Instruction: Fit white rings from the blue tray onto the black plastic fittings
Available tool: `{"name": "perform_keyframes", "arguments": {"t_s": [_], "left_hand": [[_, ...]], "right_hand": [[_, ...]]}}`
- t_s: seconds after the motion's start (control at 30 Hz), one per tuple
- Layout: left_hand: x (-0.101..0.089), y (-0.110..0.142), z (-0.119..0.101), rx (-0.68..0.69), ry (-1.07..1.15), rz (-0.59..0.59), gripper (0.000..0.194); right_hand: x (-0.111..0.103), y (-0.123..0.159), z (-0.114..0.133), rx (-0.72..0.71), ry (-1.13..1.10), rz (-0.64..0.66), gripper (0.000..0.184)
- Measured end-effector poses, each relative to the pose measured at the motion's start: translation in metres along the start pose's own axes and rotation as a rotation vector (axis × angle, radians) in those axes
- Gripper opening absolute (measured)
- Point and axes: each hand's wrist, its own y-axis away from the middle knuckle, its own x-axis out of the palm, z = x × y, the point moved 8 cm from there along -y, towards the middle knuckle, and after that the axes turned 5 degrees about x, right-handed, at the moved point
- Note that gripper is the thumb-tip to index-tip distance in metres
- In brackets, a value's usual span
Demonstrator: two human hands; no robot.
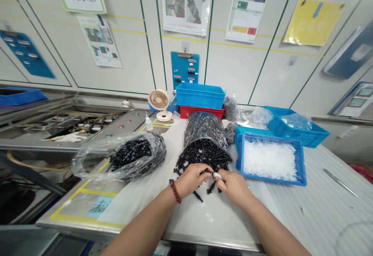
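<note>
My left hand, with a red bead bracelet at the wrist, is closed on a small black plastic part. My right hand pinches a small white plastic piece whose end meets the black part; how they join is too small to make out. Just beyond both hands, a clear bag lies on its side with many black parts spilling from its mouth. A few loose black parts lie under and beside my fingers.
To the right stands a blue tray of small white pieces, with tweezers further right. On the left, an open clear bag holds black parts. Behind are a small fan, a dropper bottle, a blue bin and a red bin.
</note>
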Motion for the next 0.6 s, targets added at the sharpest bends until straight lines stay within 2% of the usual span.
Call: {"name": "perform_keyframes", "arguments": {"t_s": [0.6], "left_hand": [[-0.0011, 0.0006, -0.0015, -0.001, 0.01, -0.001, 0.013]], "right_hand": [[0.0008, 0.0002, 0.001, -0.008, -0.013, 0.035, 0.02]]}}
